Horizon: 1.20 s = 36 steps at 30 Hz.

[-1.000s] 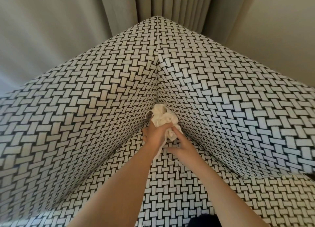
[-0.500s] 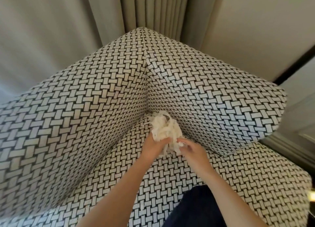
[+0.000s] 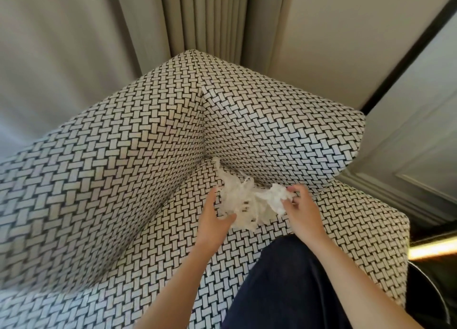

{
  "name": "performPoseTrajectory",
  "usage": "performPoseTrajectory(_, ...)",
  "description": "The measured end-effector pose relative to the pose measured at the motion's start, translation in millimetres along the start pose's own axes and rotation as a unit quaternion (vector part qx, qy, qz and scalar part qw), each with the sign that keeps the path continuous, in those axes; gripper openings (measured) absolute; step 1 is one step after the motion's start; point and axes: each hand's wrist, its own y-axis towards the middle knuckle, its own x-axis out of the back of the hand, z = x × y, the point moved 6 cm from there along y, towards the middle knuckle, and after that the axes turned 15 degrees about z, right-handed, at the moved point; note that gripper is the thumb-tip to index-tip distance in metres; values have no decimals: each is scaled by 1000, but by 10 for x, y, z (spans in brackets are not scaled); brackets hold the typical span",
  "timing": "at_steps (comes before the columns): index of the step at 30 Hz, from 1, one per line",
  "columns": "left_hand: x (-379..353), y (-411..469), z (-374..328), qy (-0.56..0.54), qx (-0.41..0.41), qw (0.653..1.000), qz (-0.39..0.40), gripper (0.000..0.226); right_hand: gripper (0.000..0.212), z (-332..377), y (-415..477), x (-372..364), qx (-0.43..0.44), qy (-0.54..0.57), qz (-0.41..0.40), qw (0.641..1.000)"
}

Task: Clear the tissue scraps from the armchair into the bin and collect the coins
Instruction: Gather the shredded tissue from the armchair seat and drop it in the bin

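Pale curtains [image 3: 197,19] hang behind a black-and-white basket-weave armchair [image 3: 111,168]. Over the seat, near its inner corner, the left hand [image 3: 212,220] cups the tissue scraps [image 3: 247,202] from the left, its thumb curled against the wad's near side and its fingers hidden behind it. The wad is white, shredded and stringy, and a wisp trails up toward the corner. At its right end the right hand [image 3: 303,212] pinches it with curled fingertips.

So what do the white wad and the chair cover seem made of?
The wad looks like thin matte tissue paper: stringy torn edges, crumples. The chair cover looks like matte upholstery fabric with black-and-white basketweave pattern; woven or printed, unclear.
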Motion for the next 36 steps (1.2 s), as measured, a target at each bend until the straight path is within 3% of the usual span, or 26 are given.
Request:
performPoseTrajectory(5,-79,-203,130,65,-9,995,-75,36,21,55,-164,97,22,14,-74,997)
performPoseTrajectory(10,-242,-271,209,189,-8,979,-70,20,12,50,-241,153,40,9,-113,993)
performPoseTrajectory(16,-310,-256,-62,306,-106,943,-77,29,18,23,-261,170,44,-4,-119,992)
performPoseTrajectory(20,-475,-32,-310,373,-156,914,35,50,17,11,-279,186,47,6,-133,990)
performPoseTrajectory(24,-600,289,-438,319,-102,933,129,75,15,9,-307,187,57,13,-150,987)
performPoseTrajectory(30,-771,623,-376,441,18,866,236,59,15,-20,-296,185,55,7,-162,985)
performPoseTrajectory(32,-787,636,-348,466,23,852,238,59,16,-26,-272,163,50,10,-153,987)
performPoseTrajectory(36,-718,620,-377,456,27,873,173,53,10,-35,-234,143,52,4,-141,989)
